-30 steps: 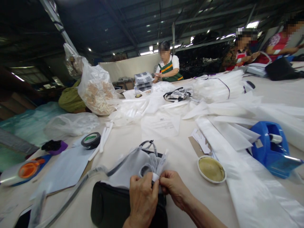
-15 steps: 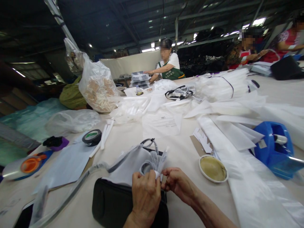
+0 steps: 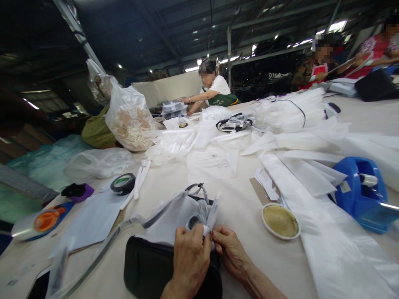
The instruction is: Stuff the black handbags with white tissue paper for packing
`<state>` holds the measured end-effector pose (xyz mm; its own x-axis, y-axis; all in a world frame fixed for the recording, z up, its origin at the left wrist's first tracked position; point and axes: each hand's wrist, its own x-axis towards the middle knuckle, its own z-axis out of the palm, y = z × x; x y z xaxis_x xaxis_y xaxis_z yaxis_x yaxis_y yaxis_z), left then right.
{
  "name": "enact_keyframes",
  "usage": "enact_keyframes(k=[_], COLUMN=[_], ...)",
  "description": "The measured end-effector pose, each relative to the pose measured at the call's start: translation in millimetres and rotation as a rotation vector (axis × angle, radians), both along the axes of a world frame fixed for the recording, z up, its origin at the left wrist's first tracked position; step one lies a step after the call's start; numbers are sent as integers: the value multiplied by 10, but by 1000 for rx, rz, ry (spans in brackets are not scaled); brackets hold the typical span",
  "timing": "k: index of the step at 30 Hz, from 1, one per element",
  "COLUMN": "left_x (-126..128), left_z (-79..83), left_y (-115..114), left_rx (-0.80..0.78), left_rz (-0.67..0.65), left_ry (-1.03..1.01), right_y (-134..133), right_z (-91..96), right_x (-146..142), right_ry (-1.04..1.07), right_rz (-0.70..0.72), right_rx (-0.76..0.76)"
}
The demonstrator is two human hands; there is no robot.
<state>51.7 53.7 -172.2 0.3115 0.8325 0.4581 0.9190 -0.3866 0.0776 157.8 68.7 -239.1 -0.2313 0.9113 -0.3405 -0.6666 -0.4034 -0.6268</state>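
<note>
A black bag (image 3: 149,263) lies on the table in front of me, with a pale grey-white sheet (image 3: 170,218) over its top. Its strap (image 3: 107,238), sleeved in clear plastic, trails off to the left. My left hand (image 3: 190,257) is closed over the bag, pinching white wrapping (image 3: 206,229) at the base of a bunched bundle of clear plastic (image 3: 205,211). Close beside it, my right hand (image 3: 230,248) pinches at the wrapping's right edge with thumb and forefinger; what lies between those fingertips is too small to make out.
To the right are a round lid of yellowish paste (image 3: 280,221), a blue tape dispenser (image 3: 358,195) and long white plastic sheets (image 3: 327,232). Black tape (image 3: 123,183), an orange-cored clear tape roll (image 3: 46,220) and a phone (image 3: 39,284) lie left. Co-workers (image 3: 218,89) stand across the table.
My right hand has turned and drawn in against the left; the small beige piece seen between them is now hidden. The co-worker opposite leans further left with the stacked packages.
</note>
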Motion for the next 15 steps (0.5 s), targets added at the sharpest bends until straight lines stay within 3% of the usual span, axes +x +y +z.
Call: enact_keyframes(k=[5,12,15], left_x=[-22,-2,-42], left_z=[22,-1,-34], left_y=[-19,13,-21], left_rx=[-9,4,10], left_rz=[-92,28,-25], left_ry=[-18,-8,53], right_y=[-23,-33,-92], right_z=[-11,52,171], right_x=[-36,-14,82], right_ry=[-15,-138,-281], right_rz=[-24,-31,0], right_rx=[11,63,122])
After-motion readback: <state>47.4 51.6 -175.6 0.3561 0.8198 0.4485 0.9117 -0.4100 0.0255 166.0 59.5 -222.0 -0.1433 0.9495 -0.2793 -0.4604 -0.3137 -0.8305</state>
